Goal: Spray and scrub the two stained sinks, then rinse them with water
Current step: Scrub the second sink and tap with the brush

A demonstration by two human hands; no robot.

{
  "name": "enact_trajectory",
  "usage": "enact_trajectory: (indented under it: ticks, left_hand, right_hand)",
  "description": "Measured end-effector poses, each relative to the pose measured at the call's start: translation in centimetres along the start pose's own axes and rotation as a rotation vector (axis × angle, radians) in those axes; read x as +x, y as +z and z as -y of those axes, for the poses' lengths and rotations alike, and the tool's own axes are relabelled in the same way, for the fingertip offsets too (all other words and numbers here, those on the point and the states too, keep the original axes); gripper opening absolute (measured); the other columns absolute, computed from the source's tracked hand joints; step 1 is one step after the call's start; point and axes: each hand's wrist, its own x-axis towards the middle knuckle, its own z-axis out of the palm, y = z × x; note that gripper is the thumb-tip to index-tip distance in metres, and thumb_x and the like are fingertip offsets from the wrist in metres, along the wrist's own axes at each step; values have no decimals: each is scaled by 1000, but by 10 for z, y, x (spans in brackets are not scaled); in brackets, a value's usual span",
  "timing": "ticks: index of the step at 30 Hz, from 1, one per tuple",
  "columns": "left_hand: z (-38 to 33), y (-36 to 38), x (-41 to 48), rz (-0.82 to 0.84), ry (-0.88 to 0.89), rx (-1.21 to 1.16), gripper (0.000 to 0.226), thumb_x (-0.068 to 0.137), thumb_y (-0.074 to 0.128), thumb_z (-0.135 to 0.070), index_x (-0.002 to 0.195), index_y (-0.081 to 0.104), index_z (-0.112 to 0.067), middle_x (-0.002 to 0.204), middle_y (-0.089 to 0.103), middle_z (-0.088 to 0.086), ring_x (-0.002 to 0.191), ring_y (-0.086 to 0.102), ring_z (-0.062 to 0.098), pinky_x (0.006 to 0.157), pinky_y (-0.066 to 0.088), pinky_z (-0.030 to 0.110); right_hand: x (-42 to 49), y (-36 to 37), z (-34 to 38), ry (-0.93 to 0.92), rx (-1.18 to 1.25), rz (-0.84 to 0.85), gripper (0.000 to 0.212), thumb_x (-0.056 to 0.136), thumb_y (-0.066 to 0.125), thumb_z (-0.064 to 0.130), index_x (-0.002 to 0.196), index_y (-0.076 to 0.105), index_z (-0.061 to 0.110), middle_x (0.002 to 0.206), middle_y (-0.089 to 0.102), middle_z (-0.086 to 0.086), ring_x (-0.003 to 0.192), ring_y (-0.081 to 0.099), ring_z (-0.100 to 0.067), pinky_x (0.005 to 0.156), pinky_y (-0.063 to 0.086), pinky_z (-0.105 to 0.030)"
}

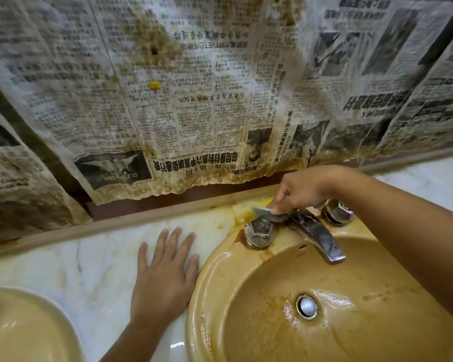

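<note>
Two sinks: the right sink streaked brown, the left sink at near left. On the right hand, fingers pinch a scrub pad against the tap base; the left hand lies released, flat on the table. Loosened grime may run down, restaining the basin.

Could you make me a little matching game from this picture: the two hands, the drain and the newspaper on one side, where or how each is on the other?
1 left hand
2 right hand
3 drain
4 newspaper

A stained brown, hanging up
B flat on the counter
C holding a pad against the tap
D at the bottom of the sink

Pairs: 1-B, 2-C, 3-D, 4-A
</note>
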Motion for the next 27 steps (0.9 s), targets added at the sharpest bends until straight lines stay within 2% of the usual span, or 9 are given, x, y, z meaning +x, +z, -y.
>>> enact_trajectory:
  ticks: [3,7,11,15,17,19,21,25,27]
  left_hand:
    - [0,-1,0,5,-4,-14,63,102,0,-62,161,10,-45,170,-1,-17,154,-18,6,126,-10,48]
    - [-1,-1,1,11,-8,-2,64,101,-1,-63,161,9,-45,170,-2,-17,154,-18,5,126,-10,48]
    - [-1,-1,1,14,-16,-8,64,101,1,-63,161,14,-44,170,1,-17,154,-17,4,126,-8,48]
    - [-3,-2,1,17,-25,-5,65,100,1,-63,161,15,-44,170,1,-18,154,-17,3,126,-7,48]
    - [-3,-2,1,16,-27,-5,65,101,1,-63,161,14,-44,170,1,-18,154,-17,3,126,-8,47]
    - [-3,-2,1,15,-18,0,64,102,1,-62,162,13,-43,171,1,-17,154,-17,3,126,-8,47]
    - [-4,-2,0,9,-15,-7,62,104,5,-61,162,14,-42,171,2,-16,155,-16,4,127,-7,48]
    - [-2,0,0,-5,-12,-16,62,104,5,-60,162,17,-41,171,6,-14,156,-12,5,127,-5,49]
    - [-1,2,1,-2,-8,-15,62,104,4,-60,162,16,-41,171,6,-14,156,-13,5,126,-6,49]
  right_hand:
    - [-3,15,-12,-5,-40,4,22,95,65,54,114,75,47,118,67,31,109,67,-18,99,55,-40]
    - [-18,39,-33,-66,65,-98,21,99,63,47,115,76,44,117,65,41,107,67,-2,105,50,-37]
    - [-19,55,-26,14,270,-246,19,99,63,44,106,80,39,113,75,19,82,68,-13,76,54,-29]
    - [-28,56,-16,22,215,-207,43,103,58,37,64,71,23,128,71,-6,79,68,-22,73,53,-30]
    - [-32,58,-11,47,233,-197,38,104,56,36,73,77,26,130,70,-3,79,68,-19,72,53,-28]
    - [-25,65,-4,90,259,-258,31,105,54,36,109,78,18,133,69,-4,105,69,-24,94,56,-36]
    - [-21,71,4,146,343,-341,37,103,53,33,123,73,9,132,69,-10,114,67,-30,98,56,-44]
    - [-33,81,1,149,408,-300,35,106,52,34,120,71,8,125,70,-17,64,61,-26,53,50,-26]
    - [-34,82,5,140,451,-326,31,107,51,35,109,72,13,128,70,-11,64,65,-29,53,53,-27]
